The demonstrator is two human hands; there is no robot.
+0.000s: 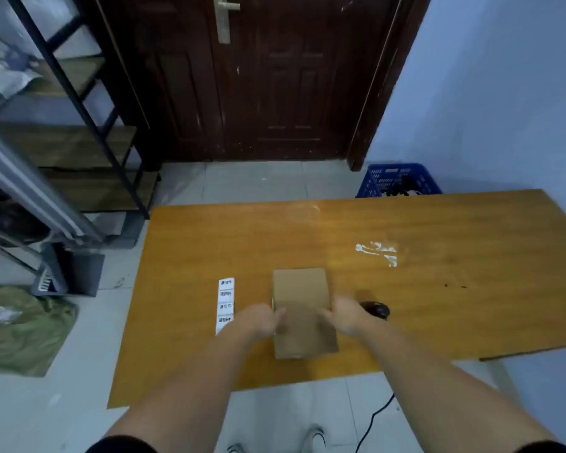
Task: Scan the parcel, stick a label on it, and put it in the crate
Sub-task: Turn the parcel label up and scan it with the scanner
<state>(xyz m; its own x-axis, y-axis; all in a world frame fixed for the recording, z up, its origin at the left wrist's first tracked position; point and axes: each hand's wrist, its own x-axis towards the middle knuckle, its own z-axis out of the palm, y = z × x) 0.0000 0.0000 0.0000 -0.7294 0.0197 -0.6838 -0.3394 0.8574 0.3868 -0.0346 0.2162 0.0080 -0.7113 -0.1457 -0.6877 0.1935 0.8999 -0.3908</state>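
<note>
Behind the work surface, a dark wooden door (252,76) with a metal handle plate fills the far wall, flanked on the left by black-framed shelving (79,125) and on the right by a pale blue wall. An orange-brown wooden table (438,289) spans the middle of the view over a grey tiled floor, with an olive-green cloth (23,328) lying on the tiles to the left. A blue plastic crate (396,179) stands on the floor just past the table's far right edge, dark items inside it. Near the table's front edge sits a plain cardboard parcel (303,289), gripped on both sides by a person's bare hands: the left hand (262,320) closes on its left flank, thumb over the top face, while the right hand (345,317) presses its right flank. A strip of white labels (225,300) printed with black characters lies flat just left of the parcel, partly under the left wrist. A black handheld scanner (378,310) rests just behind the right hand, and a black cable (373,420) trails down to the floor below.
</note>
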